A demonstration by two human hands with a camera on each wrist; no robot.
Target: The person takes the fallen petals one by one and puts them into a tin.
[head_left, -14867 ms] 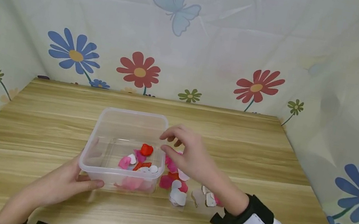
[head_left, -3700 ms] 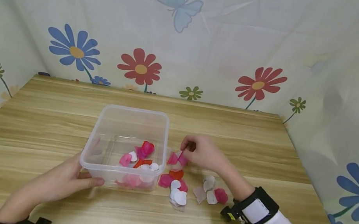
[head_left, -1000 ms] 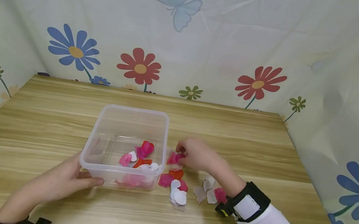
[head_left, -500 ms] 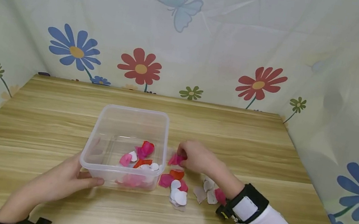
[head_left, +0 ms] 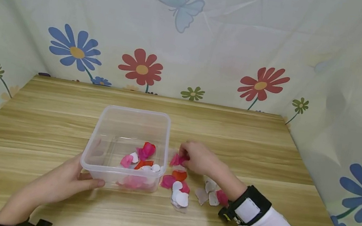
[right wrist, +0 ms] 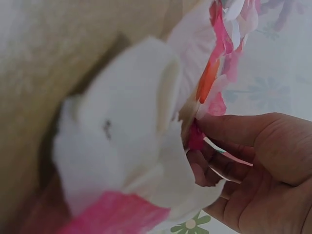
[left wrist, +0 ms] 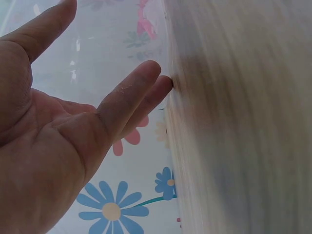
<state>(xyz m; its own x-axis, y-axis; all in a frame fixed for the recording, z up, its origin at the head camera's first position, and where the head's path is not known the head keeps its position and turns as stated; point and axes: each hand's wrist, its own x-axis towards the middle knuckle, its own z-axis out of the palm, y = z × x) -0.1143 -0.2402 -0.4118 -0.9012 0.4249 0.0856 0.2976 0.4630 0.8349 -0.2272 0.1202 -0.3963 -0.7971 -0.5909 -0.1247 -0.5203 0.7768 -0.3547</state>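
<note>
A clear plastic container holds red, pink and white petals in its near right part. My left hand rests against its left side, thumb along the front wall; the left wrist view shows the fingers fairly straight against the plastic. Right of the container, my right hand is low over the table, thumb and fingertips pinching a magenta petal. Pink petals lie by its fingertips. Its other fingers are partly hidden behind white petals in the right wrist view.
Between the container and my right forearm lie an orange-red petal, a magenta petal and overlapping white petals. Off-white petals and a pink one lie by the right wrist strap. A flower-printed sheet surrounds the wooden table.
Since the oldest frame, my right hand has moved down from the container's rim to the petals, and a magenta petal has joined those inside. Lately the hand barely shifts; my left hand stays put.
</note>
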